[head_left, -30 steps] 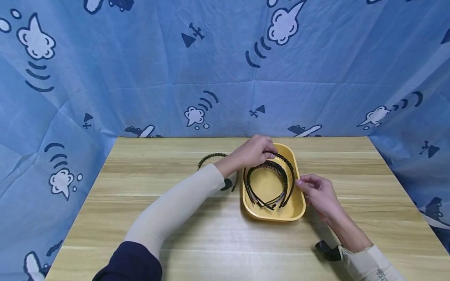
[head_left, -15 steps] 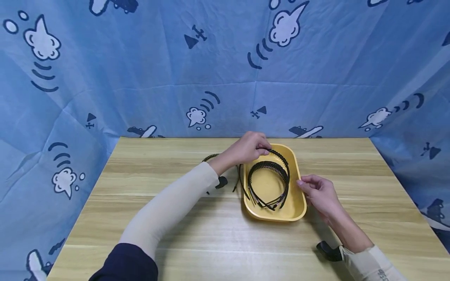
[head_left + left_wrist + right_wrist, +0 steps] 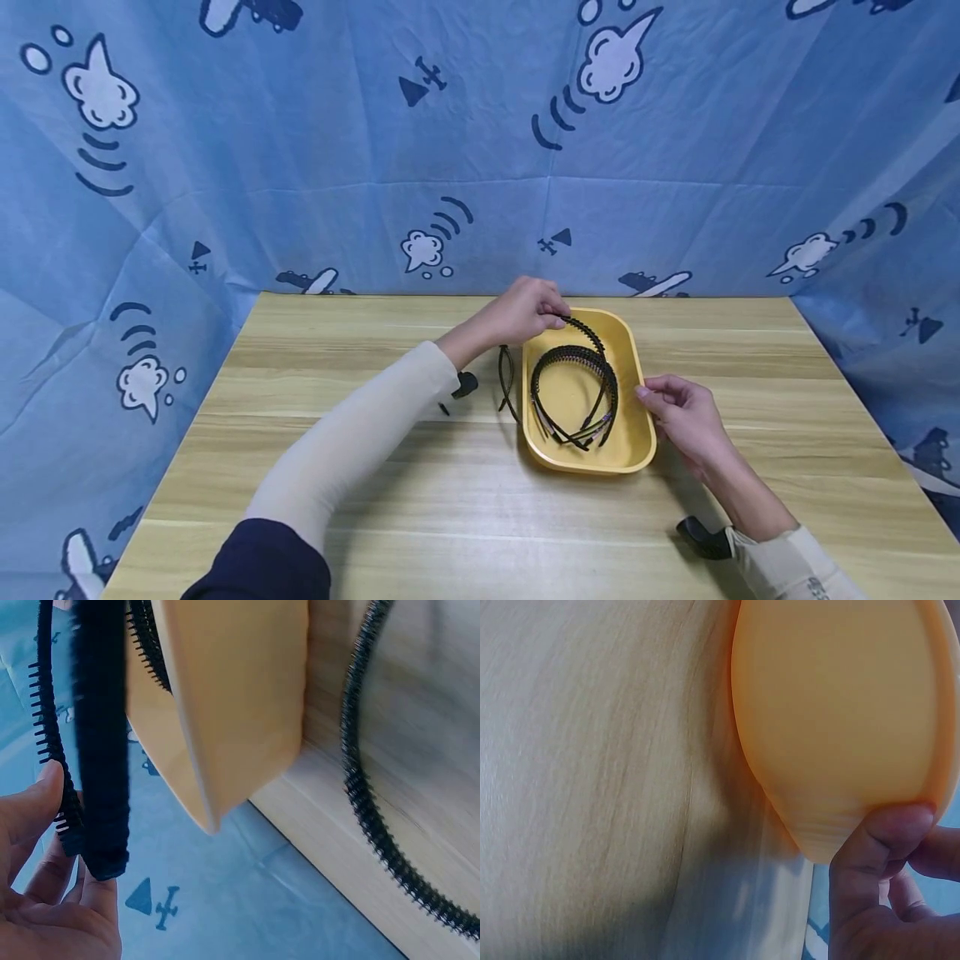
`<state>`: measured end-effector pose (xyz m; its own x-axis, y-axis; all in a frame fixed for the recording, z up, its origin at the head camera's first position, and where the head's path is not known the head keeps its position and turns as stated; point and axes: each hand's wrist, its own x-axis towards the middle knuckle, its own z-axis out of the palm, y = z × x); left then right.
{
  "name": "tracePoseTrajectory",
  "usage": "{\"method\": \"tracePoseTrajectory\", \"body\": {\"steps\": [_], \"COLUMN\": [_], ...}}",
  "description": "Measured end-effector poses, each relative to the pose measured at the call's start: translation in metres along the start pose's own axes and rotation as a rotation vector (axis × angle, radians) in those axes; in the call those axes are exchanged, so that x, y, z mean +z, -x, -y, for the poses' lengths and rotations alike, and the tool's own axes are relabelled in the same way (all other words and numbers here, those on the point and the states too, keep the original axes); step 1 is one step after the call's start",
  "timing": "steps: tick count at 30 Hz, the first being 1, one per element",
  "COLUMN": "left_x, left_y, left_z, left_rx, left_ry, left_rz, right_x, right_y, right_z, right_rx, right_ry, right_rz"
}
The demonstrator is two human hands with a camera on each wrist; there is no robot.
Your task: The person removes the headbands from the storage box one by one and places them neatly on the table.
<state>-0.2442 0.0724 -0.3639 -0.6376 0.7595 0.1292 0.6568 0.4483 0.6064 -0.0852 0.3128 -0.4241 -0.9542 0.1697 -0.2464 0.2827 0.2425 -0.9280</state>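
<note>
My left hand (image 3: 528, 308) pinches a black toothed headband (image 3: 588, 329) by the top of its arch, over the far left corner of a yellow plastic bin (image 3: 637, 450). One arm of this headband hangs inside the bin, while the other comes down past the left rim. Up close in the left wrist view, thumb and fingers hold the toothed band (image 3: 46, 720). Several more black headbands (image 3: 540, 392) lie nested in the bin. On the right, my right hand (image 3: 686, 412) grips the bin's rim, thumb against the outer wall (image 3: 840, 712).
Another black headband (image 3: 352, 750) lies on the wooden table (image 3: 412, 712) left of the bin, mostly hidden by my left forearm in the head view. A black device (image 3: 701, 537) sits at my right wrist. Blue patterned cloth (image 3: 480, 150) hangs behind the table.
My left hand has moved left and slightly away, drawing the held headband with it, so one arm now hangs outside the bin. My right hand stays on the rim.
</note>
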Motion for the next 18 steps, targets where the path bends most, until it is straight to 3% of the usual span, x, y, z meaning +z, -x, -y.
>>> {"method": "tracePoseTrajectory", "body": {"steps": [18], "left_x": [-0.011], "left_y": [0.02], "left_z": [0.024], "left_rx": [-0.096], "left_ry": [0.06], "left_rz": [-0.013], "right_x": [0.0], "right_y": [0.0], "right_z": [0.002], "right_rx": [0.02], "right_ry": [-0.017], "right_rz": [0.017]}}
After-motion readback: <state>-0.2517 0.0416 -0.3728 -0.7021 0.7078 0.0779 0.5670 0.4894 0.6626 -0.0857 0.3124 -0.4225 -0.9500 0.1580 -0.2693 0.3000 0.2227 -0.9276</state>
